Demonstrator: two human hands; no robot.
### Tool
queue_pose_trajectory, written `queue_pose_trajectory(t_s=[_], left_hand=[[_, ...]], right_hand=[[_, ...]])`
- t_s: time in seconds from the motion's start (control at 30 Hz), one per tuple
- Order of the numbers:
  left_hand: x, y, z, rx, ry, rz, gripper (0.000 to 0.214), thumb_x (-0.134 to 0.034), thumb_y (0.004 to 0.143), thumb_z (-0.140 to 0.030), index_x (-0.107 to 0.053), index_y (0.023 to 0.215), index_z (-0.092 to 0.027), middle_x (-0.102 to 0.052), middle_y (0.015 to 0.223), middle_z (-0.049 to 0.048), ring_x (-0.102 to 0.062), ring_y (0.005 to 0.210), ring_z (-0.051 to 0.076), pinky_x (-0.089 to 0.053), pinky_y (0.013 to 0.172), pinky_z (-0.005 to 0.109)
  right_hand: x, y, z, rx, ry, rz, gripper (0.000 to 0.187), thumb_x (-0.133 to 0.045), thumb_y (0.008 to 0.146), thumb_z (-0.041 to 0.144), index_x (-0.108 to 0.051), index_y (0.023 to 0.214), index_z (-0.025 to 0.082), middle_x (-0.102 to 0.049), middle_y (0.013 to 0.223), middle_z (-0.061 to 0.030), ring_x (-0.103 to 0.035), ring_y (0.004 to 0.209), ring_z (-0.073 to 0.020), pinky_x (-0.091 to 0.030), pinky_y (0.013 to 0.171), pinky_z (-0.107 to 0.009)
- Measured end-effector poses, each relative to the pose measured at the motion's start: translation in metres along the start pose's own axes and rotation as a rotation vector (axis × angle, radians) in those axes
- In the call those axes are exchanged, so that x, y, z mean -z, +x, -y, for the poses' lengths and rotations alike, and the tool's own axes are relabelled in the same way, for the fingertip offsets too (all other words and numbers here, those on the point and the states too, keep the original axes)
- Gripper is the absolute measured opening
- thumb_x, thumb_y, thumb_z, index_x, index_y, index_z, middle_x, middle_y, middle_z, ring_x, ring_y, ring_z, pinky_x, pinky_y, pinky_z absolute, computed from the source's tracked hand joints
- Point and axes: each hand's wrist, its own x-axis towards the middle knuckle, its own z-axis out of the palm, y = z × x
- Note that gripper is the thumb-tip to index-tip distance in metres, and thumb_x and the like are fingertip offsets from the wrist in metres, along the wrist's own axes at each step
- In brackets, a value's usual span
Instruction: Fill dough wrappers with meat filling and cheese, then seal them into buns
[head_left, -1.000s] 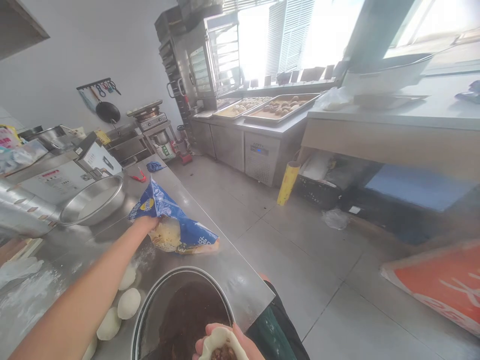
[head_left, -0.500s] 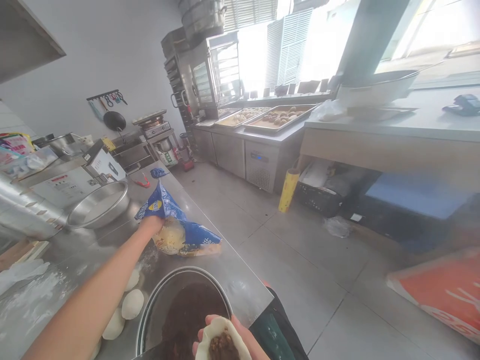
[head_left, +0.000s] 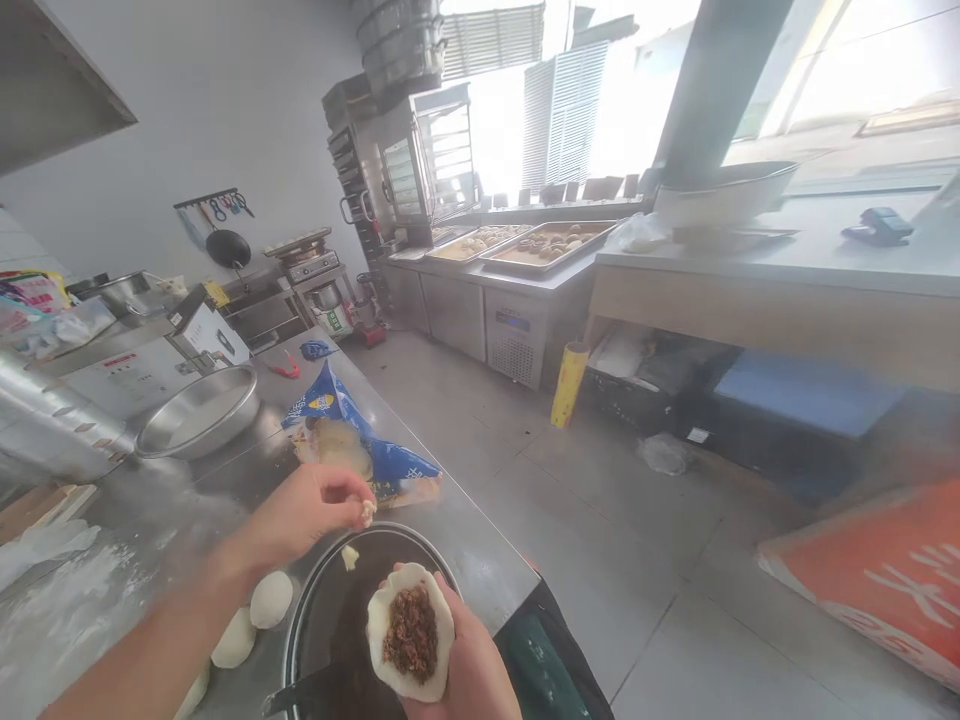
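Note:
My left hand [head_left: 326, 508] pinches some pale crumbly bits [head_left: 368, 510] over the far rim of a metal bowl [head_left: 289, 640]. A pale yellowish piece [head_left: 350, 557] shows just below that hand, against the bowl. Cupped in my right hand [head_left: 476, 660] is a round dough wrapper [head_left: 380, 620] with brown chunky filling [head_left: 411, 635] in its middle. Dark filling lies in the bowl, and a dark flat tool [head_left: 315, 690] crosses its near side. Behind my left hand lies an opened blue plastic bag [head_left: 390, 460] with pale contents.
Several dough balls [head_left: 271, 600] sit left of the bowl, near floured worktop [head_left: 67, 610]. A wide metal basin [head_left: 199, 420] and red-handled tool [head_left: 286, 366] stand farther back. Trays of buns [head_left: 555, 245] rest on the far counter. The worktop's right edge drops to the floor.
My left hand has come out of the blue bag toward me, now pinching pale bits. My right hand has raised the filled wrapper farther into view.

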Motion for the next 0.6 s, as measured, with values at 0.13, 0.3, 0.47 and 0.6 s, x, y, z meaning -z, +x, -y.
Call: queue_pose_trajectory(t_s=[0.13,0.3,0.47,0.6], left_hand=[[-0.04,-0.049,-0.017,-0.083,-0.051,0.169,0.013,-0.069,0.086,-0.028,-0.079,0.095,-0.025,-0.078,0.095,-0.0007,-0.072,0.091,0.019,-0.057,0.083,0.029],[-0.061,-0.086,-0.011,-0.35,0.234,0.116,0.024,-0.053,0.101,-0.022,-0.075,0.096,-0.031,-0.075,0.115,-0.003,-0.067,0.112,0.016,-0.054,0.101,0.026],[-0.058,-0.103,0.0,-0.392,0.322,0.088,0.032,-0.051,0.1,-0.015,-0.068,0.118,-0.035,-0.068,0.132,-0.0034,-0.065,0.119,0.015,-0.052,0.105,0.024],[-0.067,-0.103,0.006,-0.495,0.426,0.043,0.026,-0.046,0.102,-0.018,-0.069,0.098,-0.027,-0.073,0.107,0.0013,-0.067,0.094,0.017,-0.056,0.083,0.03]], right_hand=[[-0.009,-0.006,-0.007,-0.028,0.074,0.078,0.032,-0.086,0.074,0.042,-0.077,0.089,0.014,-0.077,0.081,-0.0074,-0.069,0.076,-0.0209,-0.054,0.071,-0.032],[-0.014,-0.022,-0.006,-0.047,0.105,0.14,0.026,-0.085,0.08,0.036,-0.076,0.092,0.016,-0.073,0.074,-0.001,-0.062,0.066,-0.0138,-0.049,0.067,-0.026],[-0.009,-0.026,-0.011,-0.095,0.087,0.099,0.027,-0.082,0.083,0.037,-0.076,0.1,0.016,-0.073,0.078,-0.0015,-0.062,0.069,-0.0148,-0.051,0.069,-0.026],[-0.003,-0.02,-0.019,-0.132,0.156,0.151,0.027,-0.086,0.079,0.037,-0.075,0.093,0.017,-0.066,0.07,0.0023,-0.056,0.062,-0.0119,-0.046,0.06,-0.022]])
